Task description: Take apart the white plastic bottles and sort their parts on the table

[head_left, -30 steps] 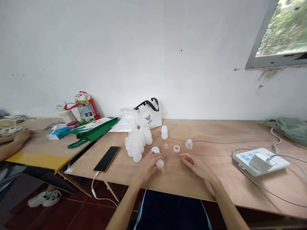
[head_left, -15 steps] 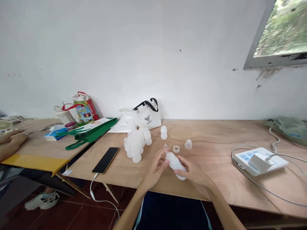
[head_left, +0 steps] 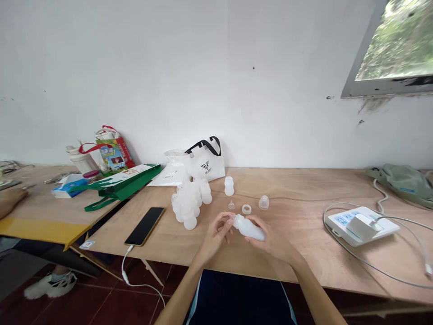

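My right hand (head_left: 270, 239) is wrapped round a frosted white baby bottle (head_left: 250, 228), tilted with its neck toward the left. At that neck, the fingers of my left hand (head_left: 216, 230) are pinched together on the clear mouth end; they partly hide it. Just beyond lies a clear nipple (head_left: 231, 205) on the table. A white screw ring (head_left: 246, 209) is to its right, and farther right stands a clear dome cap (head_left: 264, 202). Behind the nipple another frosted bottle (head_left: 229, 186) stands upright.
Several frosted bottles (head_left: 190, 216) stand clustered on the left. Beyond them is a white bag (head_left: 208, 167). A phone (head_left: 145, 225) with a cable lies near the front edge, beside a green bag (head_left: 135, 187). On the right are a power strip (head_left: 361, 225) and cables. Another person's hand (head_left: 11, 201) rests far left.
The bottle has tipped closer to horizontal in my hands, and my left fingers have closed round its mouth end. The view has shifted slightly to the right.
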`<state>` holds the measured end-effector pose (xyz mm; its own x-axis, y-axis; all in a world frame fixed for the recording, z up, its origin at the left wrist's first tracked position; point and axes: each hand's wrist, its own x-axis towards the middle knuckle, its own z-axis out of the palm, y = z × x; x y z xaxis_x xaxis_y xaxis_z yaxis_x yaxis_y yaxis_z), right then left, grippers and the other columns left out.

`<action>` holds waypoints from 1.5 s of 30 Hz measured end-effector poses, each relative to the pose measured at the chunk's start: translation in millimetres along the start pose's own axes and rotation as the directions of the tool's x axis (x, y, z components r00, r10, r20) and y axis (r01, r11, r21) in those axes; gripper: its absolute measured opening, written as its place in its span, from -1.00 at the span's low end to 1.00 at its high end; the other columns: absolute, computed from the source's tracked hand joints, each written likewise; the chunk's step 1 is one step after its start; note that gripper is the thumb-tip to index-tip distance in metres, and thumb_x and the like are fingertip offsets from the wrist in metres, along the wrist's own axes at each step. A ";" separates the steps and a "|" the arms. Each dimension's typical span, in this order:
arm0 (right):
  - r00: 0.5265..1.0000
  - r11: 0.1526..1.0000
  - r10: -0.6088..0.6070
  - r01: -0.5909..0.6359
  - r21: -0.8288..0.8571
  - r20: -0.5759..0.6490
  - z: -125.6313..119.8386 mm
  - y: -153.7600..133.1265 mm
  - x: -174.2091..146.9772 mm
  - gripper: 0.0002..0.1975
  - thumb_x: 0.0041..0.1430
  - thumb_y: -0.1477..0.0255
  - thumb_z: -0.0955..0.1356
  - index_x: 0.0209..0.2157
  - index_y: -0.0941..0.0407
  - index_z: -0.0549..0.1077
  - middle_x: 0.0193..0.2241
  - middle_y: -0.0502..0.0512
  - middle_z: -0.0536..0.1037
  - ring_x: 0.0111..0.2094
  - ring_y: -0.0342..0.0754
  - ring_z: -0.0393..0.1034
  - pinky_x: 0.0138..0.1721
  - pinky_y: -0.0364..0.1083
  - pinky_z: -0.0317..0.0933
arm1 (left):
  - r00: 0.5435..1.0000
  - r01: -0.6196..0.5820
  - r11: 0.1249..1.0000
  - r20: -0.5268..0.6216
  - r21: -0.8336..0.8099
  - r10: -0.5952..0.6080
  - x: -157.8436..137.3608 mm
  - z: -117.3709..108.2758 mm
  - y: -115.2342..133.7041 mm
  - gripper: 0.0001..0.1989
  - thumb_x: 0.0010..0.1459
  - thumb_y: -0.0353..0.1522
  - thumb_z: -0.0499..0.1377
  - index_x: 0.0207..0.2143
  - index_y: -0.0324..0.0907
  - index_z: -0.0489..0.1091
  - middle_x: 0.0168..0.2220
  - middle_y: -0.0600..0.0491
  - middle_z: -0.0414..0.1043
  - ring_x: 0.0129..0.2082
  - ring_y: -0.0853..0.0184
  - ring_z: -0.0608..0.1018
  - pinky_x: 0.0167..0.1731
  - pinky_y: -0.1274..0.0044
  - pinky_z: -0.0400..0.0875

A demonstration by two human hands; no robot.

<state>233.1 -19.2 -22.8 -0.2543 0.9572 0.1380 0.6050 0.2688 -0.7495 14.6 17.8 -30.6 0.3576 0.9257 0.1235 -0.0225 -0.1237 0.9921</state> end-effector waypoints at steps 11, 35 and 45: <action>0.958 0.929 -0.251 0.199 -0.311 -0.136 12.1 2.9 -0.9 -0.58 0.24 0.37 0.37 0.14 -0.09 0.44 -0.08 0.07 0.63 -0.05 0.14 0.54 -0.08 0.08 0.43 | 0.980 0.006 0.993 -0.197 -0.119 -0.029 4.9 12.1 -13.8 -0.54 0.08 0.02 0.33 -0.25 -0.20 0.46 -0.32 0.02 0.41 -0.33 0.31 0.48 -0.64 0.63 0.44; 0.978 0.996 0.061 -0.048 0.070 -0.201 -23.7 46.0 1.4 -0.50 0.23 0.17 0.40 0.18 -0.09 0.40 0.09 0.07 0.58 0.07 0.20 0.48 0.02 0.15 0.36 | 0.999 0.010 0.337 -0.020 0.941 0.028 105.6 -8.3 -5.9 -0.77 0.44 -0.33 -0.01 0.00 -0.19 0.37 0.06 -0.15 0.47 0.02 0.11 0.56 -0.15 0.41 0.43; 0.982 0.995 0.086 -0.076 0.063 -0.166 -26.3 51.6 4.0 -0.49 0.21 0.16 0.39 0.17 -0.03 0.41 0.02 0.11 0.61 -0.01 0.20 0.52 -0.07 0.11 0.38 | 0.996 0.068 0.286 -0.047 0.956 -0.078 103.9 -3.0 -24.0 -0.71 0.41 -0.32 -0.02 0.07 -0.22 0.33 -0.01 -0.18 0.53 0.00 0.05 0.58 -0.08 0.34 0.43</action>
<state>283.1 1.3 -43.9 -0.0723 0.9812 0.1789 0.5741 0.1876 -0.7970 49.5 118.1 -41.5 0.3140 0.9483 0.0465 0.9101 -0.3146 0.2698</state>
